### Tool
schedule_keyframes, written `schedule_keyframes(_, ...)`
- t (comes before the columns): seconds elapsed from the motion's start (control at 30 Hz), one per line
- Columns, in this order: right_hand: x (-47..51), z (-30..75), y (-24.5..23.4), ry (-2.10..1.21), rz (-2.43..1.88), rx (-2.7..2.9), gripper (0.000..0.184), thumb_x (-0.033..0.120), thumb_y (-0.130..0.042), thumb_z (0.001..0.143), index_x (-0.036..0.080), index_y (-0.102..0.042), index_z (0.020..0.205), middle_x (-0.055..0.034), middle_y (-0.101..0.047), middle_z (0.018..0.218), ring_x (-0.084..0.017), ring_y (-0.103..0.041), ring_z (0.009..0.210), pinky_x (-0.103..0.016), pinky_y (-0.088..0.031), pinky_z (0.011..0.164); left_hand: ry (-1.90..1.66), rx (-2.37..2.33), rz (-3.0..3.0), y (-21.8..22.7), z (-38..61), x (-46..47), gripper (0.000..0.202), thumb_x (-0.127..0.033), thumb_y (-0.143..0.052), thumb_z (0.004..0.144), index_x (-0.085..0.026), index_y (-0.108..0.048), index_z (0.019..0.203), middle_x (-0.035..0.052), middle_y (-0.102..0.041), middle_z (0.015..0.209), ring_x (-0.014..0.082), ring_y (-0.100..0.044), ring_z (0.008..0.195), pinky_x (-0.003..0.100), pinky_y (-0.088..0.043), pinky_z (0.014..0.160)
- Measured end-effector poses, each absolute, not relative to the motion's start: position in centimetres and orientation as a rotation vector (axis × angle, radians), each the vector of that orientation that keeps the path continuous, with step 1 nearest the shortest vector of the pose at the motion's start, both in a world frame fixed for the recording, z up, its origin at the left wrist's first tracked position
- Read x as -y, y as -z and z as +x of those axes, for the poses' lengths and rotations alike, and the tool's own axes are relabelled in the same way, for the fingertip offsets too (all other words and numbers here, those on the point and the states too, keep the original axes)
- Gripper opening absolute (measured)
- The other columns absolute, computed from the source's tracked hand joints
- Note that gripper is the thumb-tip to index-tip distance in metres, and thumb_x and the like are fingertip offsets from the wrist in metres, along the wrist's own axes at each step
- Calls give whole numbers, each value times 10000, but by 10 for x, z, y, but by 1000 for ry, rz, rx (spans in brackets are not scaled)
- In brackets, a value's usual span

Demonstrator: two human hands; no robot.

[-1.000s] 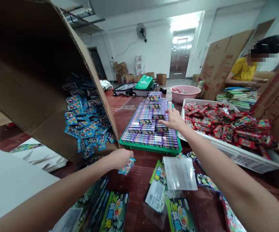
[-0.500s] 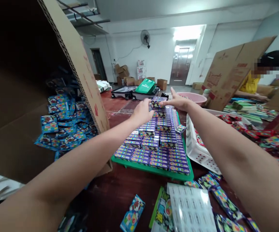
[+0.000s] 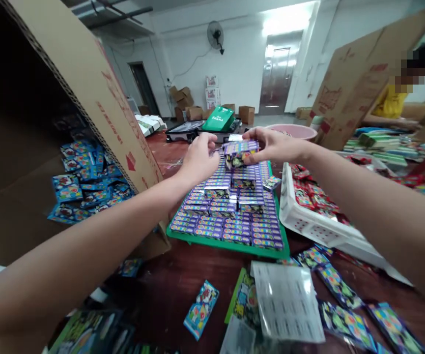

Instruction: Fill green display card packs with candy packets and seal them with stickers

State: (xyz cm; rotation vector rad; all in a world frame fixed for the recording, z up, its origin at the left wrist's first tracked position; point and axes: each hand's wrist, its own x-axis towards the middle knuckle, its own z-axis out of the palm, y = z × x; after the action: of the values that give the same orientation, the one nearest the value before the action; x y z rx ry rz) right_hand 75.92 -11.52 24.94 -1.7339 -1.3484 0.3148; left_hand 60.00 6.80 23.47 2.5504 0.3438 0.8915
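My right hand (image 3: 276,146) grips a row of small purple candy boxes (image 3: 240,153), thumb on the near side and fingers at the far end. The row is raised above the rest of the stock. Just left of it, my left hand (image 3: 201,156) hangs with fingers loosely bent, thumb and forefinger apart, and nothing visible in it. Beneath both hands, many matching boxes stand in tight rows on a green tray (image 3: 230,244), with some rows stacked in a second layer. One loose small packet (image 3: 271,183) lies at the tray's right side.
A large cardboard carton (image 3: 124,125) with blue sachets (image 3: 94,172) stands left. To the right, a white basket (image 3: 308,231) holds red packets. Clear label sheets (image 3: 288,302) and a blue sachet (image 3: 202,309) lie in front. Another person (image 3: 389,105) is at far right.
My right hand has closed on the row of purple boxes and lifted it off the stack. My left hand has moved slightly left, away from the row. The view has shifted a little.
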Motion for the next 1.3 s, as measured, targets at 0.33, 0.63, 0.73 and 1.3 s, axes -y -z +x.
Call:
schedule_keyframes(0.33,385,506,-95,-612,-1768,122,467,504,-673,852,286,-636,1264,-70,-712,1232,-294,-671,1146,-443,-599,911,48,85,2665,-181,452,95,337,-348,-608,845,-243,-624,1165,24,-676,1160,231,-628,1093,380,-487,1016)
schedule_keyframes(0.63,412,404,-13,-444,-1714,-182,702,692,-340,967,170,-483,1414,-163,-637,1353,-263,-677,1156,-371,-618,835,228,380,2576,-75,445,246,919,-556,-819,665,-129,-454,1392,159,-536,1315,322,-539,1253,424,-464,1074)
schedule_keyframes(0.73,435,410,-20,-504,-1798,-71,630,668,-405,959,184,-566,1328,-140,-673,1300,-246,-704,1079,-352,-616,797,196,409,2642,-62,449,250,618,-397,-746,770,-154,-541,1299,128,-557,1255,288,-578,1190,409,-473,1061)
schedule_keyframes(1.3,436,478,-74,-48,-2811,747,793,655,-686,768,126,-565,1345,-236,-660,1171,-446,-579,1131,-598,-468,949,563,109,3202,-119,418,133,908,-320,-776,704,-135,-367,1493,208,-462,1476,385,-454,1331,482,-383,1108)
